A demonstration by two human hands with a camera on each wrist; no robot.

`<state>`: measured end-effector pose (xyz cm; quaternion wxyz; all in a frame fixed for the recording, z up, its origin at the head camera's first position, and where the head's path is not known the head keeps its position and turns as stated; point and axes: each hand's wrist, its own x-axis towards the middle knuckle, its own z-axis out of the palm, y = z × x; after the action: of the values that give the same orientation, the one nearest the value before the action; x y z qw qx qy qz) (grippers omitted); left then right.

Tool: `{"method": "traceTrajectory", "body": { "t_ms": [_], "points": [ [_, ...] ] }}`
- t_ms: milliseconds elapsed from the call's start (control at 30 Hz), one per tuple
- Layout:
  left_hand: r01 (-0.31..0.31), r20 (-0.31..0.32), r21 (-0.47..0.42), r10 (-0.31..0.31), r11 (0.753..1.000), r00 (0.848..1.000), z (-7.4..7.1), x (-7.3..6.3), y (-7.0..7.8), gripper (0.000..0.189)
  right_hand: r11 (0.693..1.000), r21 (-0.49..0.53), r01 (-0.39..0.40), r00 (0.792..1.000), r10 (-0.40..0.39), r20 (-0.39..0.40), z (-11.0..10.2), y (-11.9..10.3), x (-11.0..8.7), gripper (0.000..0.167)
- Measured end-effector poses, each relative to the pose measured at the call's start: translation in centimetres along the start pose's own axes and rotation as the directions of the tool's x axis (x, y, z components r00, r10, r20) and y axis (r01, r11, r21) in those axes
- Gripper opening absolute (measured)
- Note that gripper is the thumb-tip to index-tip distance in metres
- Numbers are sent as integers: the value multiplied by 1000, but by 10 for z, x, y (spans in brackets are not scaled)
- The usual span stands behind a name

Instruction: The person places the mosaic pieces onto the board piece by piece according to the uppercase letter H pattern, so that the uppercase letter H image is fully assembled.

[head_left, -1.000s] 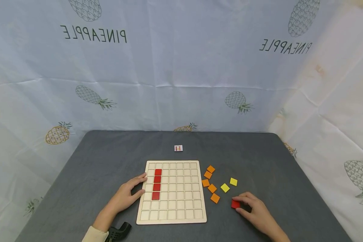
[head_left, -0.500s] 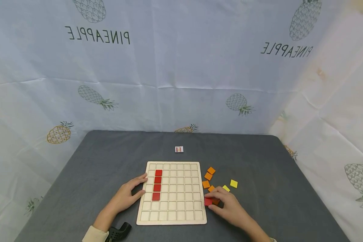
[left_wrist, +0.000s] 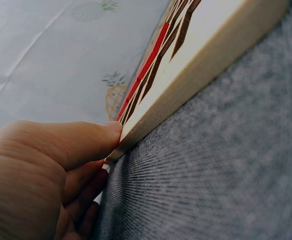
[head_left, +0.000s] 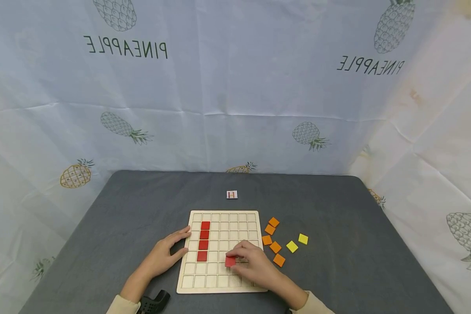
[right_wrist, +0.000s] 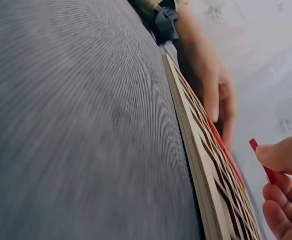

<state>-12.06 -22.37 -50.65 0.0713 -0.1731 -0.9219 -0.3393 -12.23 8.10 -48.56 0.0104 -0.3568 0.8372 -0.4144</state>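
My right hand [head_left: 256,265] pinches a red square tile [head_left: 230,261] between thumb and fingers, above the lower middle of the wooden grid board [head_left: 199,289]. In the right wrist view this thin tile [right_wrist: 253,144] is tilted and held clear of the board. Along the board's left edge rests my left hand [head_left: 162,256], its fingers and thumb spread and touching the rim. The left wrist view shows the thumb [left_wrist: 93,137] straight against the edge. A column of several red tiles [head_left: 203,245] fills cells in the board's second column from the left.
Right of the board lie several orange tiles [head_left: 275,247] and two yellow tiles [head_left: 292,247]. A small card [head_left: 232,194] with a coloured grid is behind the board on the grey table [head_left: 153,196]. A pineapple-print cloth [head_left: 220,87] hangs behind the table.
My right hand has carried the red tile leftward from the table at the right, past the orange tiles, to over the board. My left hand has stayed at the board's edge.
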Motion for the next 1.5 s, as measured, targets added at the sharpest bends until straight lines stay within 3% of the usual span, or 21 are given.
{"method": "traceTrajectory", "body": {
  "t_ms": [367,667,1100,1500],
  "points": [
    [-6,3,-1,6,1000,1000,0,1,-1,43,1000,-10,18,998,-17,64,30,-18,29,26],
    [-15,5,-6,15,1000,1000,0,0,-2,43,978,-176,114,990,-97,101,51,-23,37,24],
    [-18,-2,-6,18,1000,1000,-1,0,-3,43,948,-264,180,983,-160,94,59,-23,38,25],
    [8,15,-4,-8,1000,1000,-1,1,-4,44,961,-242,135,988,-113,101,61,-25,39,25]
  ]
}}
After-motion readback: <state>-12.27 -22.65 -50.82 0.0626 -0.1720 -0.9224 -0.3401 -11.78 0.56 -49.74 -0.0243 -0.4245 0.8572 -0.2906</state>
